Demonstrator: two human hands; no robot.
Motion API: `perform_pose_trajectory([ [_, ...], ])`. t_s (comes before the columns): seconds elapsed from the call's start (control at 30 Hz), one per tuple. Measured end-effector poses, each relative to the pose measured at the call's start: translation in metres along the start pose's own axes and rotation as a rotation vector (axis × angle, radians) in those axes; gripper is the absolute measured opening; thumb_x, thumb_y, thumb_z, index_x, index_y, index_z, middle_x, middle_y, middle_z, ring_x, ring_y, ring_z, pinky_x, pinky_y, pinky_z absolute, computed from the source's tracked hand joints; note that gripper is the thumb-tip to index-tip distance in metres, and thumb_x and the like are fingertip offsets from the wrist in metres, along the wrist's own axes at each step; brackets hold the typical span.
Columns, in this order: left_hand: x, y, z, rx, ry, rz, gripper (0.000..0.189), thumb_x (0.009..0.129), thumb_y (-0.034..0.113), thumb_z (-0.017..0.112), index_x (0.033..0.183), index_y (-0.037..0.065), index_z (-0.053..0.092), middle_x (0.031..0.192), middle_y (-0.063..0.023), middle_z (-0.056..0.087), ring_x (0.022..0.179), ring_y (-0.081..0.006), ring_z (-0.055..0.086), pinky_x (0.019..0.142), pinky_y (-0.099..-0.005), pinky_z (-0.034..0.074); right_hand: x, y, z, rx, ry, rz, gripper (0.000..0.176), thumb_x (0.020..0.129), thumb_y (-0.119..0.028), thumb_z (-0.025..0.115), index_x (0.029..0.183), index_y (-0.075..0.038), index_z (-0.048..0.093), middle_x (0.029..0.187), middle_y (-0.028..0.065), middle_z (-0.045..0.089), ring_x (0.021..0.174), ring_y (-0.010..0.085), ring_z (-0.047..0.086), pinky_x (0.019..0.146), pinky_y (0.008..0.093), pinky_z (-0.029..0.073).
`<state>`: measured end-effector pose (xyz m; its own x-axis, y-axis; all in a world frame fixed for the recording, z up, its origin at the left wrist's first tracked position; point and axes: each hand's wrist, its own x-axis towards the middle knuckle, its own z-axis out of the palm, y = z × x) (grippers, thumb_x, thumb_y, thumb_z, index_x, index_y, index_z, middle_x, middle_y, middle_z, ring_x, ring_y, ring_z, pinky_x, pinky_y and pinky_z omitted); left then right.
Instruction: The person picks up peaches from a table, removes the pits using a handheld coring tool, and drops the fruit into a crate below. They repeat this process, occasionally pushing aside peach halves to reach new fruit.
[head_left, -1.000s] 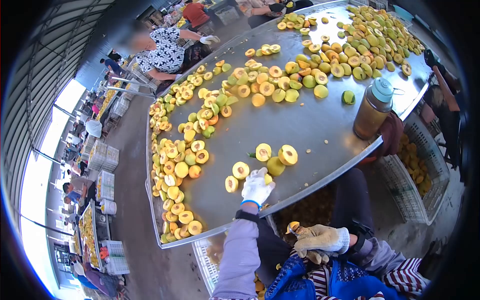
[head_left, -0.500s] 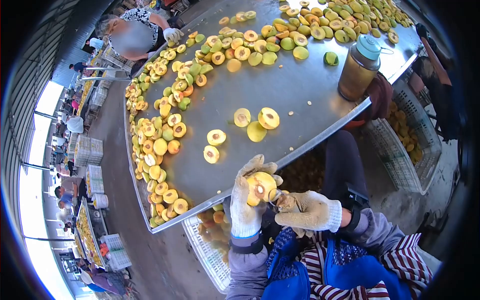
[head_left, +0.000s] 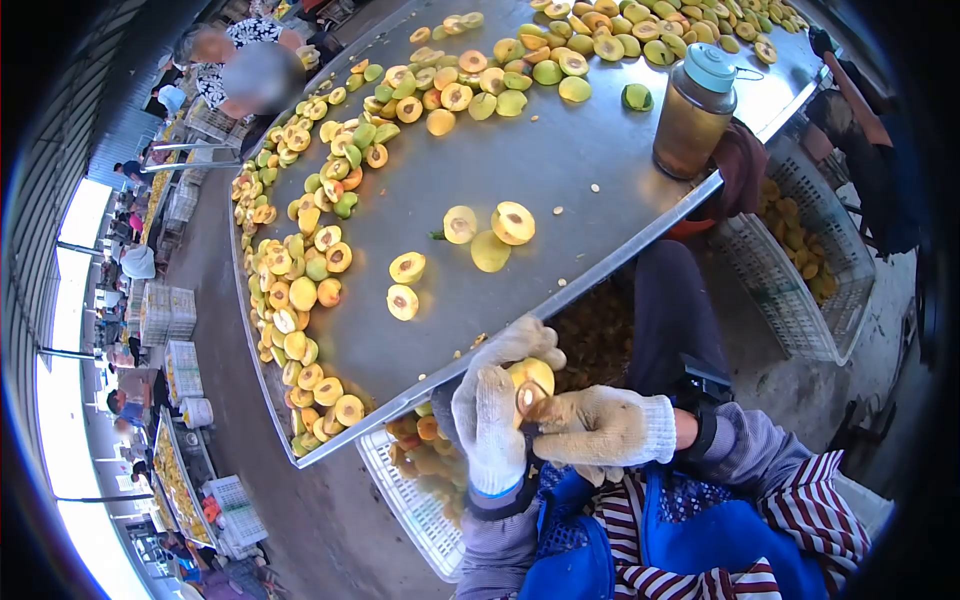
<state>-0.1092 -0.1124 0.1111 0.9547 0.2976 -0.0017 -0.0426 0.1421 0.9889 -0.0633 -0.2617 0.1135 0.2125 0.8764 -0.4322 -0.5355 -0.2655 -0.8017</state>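
1. Peach half (head_left: 533, 376), yellow, sits up in front of the chest, just below the near edge of the metal table (head_left: 560, 190).
2. Left hand (head_left: 492, 420), in a white knit glove, is wrapped around it, fingers curled over the top.
3. Right hand (head_left: 600, 428), gloved too, is closed on a small tool (head_left: 526, 399) whose tip meets the fruit.
4. Under both hands: a white crate (head_left: 400, 505) holding more fruit.
5. Out on the table, five loose halves (head_left: 403, 301) lie near the edge, well apart from the big band of cut fruit (head_left: 300, 300) along the left rim.
6. Far right, a capped bottle (head_left: 692, 110) stands upright by the table edge; a mesh basket (head_left: 800, 300) sits below it.
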Motion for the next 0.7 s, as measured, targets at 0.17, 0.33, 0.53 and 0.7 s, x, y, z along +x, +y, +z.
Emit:
perform_pose_trajectory([
  [0.17, 0.013, 0.029, -0.002, 0.035, -0.128, -0.299, 0.069, 0.097, 0.055, 0.047, 0.114, -0.009, 0.063, 0.099, -0.0221, 0.068, 0.082, -0.0255, 0.068, 0.074, -0.0342, 0.056, -0.001, 0.010, -0.004, 0.104, -0.094, 0.016, 0.036, 0.097, -0.039, 0.056, 0.082, -0.007, 0.058, 0.057, 0.0034, 0.059, 0.043, 0.0097, 0.055, 0.040, 0.0223, 0.042],
  [0.33, 0.017, 0.032, -0.001, 0.192, -0.119, -0.213, 0.052, 0.103, 0.039, 0.045, 0.107, -0.008, 0.066, 0.094, -0.0171, 0.069, 0.079, -0.0202, 0.067, 0.073, -0.0312, 0.053, -0.003, 0.007, -0.012, 0.218, -0.162, 0.091, 0.036, 0.096, -0.037, 0.058, 0.083, -0.004, 0.061, 0.055, 0.0059, 0.060, 0.042, 0.0116, 0.057, 0.036, 0.0224, 0.042],
  [0.53, 0.010, 0.024, 0.013, 0.583, -0.011, -0.003, 0.050, 0.105, 0.037, 0.041, 0.102, -0.004, 0.069, 0.085, -0.0127, 0.071, 0.073, -0.0186, 0.065, 0.071, -0.0297, 0.052, -0.003, 0.010, -0.014, 0.228, -0.136, 0.111, 0.035, 0.096, -0.035, 0.060, 0.085, -0.002, 0.062, 0.055, 0.0077, 0.061, 0.039, 0.0125, 0.056, 0.034, 0.0228, 0.042],
  [0.7, 0.028, 0.019, -0.006, -0.007, -0.227, -0.479, 0.072, 0.099, 0.060, 0.041, 0.112, -0.007, 0.065, 0.092, -0.0132, 0.069, 0.078, -0.0179, 0.065, 0.073, -0.0284, 0.053, 0.000, 0.014, -0.013, 0.271, -0.082, 0.129, 0.036, 0.096, -0.037, 0.061, 0.083, -0.003, 0.062, 0.054, 0.0059, 0.059, 0.038, 0.0115, 0.054, 0.034, 0.0227, 0.041],
])
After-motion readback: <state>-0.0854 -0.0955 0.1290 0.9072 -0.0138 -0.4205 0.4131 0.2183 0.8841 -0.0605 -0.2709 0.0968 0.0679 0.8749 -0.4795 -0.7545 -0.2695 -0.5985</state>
